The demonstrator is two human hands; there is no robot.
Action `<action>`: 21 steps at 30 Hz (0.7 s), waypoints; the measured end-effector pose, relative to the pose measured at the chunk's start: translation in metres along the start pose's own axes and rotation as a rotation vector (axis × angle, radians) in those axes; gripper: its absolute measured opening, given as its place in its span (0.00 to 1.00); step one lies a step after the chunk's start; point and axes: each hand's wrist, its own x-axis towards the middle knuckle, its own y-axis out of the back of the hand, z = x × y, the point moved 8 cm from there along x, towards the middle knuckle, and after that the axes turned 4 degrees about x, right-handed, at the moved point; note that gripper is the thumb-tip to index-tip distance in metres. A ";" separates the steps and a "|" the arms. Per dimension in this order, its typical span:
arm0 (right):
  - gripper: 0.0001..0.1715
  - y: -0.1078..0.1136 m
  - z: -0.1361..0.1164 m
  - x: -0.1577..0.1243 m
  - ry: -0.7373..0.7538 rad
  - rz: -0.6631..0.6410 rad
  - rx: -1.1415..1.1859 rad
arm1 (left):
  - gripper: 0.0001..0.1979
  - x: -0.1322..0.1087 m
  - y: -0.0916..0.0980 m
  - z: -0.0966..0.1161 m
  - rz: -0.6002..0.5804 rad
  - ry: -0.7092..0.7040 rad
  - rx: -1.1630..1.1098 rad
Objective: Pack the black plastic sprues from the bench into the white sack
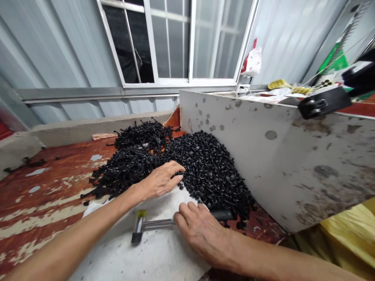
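My left hand (pixel 164 178) is at the near edge of a heap of small round black caps (pixel 208 168). Its thumb and forefinger are slightly apart, and I see nothing held between them. My right hand (pixel 202 232) is closed over the handle of a small hammer (pixel 156 223), just above a white sheet (pixel 140 259). The hammer head has a yellow face and a black face and points left; the black grip shows right of the hand. Left of the caps lies a tangled pile of thin black plastic strips (pixel 125 169).
A tall grey board (pixel 252 144) walls off the right side. Under everything is a worn red-brown tabletop (pixel 43 199). Yellow sheeting (pixel 351 230) hangs at lower right. A black clamp-like device (pixel 325 105) juts in at upper right, and a window (pixel 175 39) is behind.
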 end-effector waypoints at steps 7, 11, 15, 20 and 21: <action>0.17 0.030 0.074 -0.082 -0.318 0.460 0.946 | 0.20 0.039 -0.020 -0.002 0.139 -0.006 0.027; 0.31 0.010 0.104 -0.084 -0.577 0.487 1.651 | 0.25 0.043 -0.042 0.018 0.151 -0.031 0.105; 0.31 0.003 0.108 -0.057 -0.572 0.444 1.859 | 0.23 0.039 -0.049 0.030 0.144 -0.075 0.165; 0.14 -0.010 0.120 -0.033 -0.636 0.531 1.925 | 0.12 0.027 -0.047 0.027 0.089 -0.115 0.137; 0.11 -0.012 0.121 -0.031 -0.639 0.532 1.920 | 0.11 0.023 -0.046 0.026 0.071 -0.111 0.140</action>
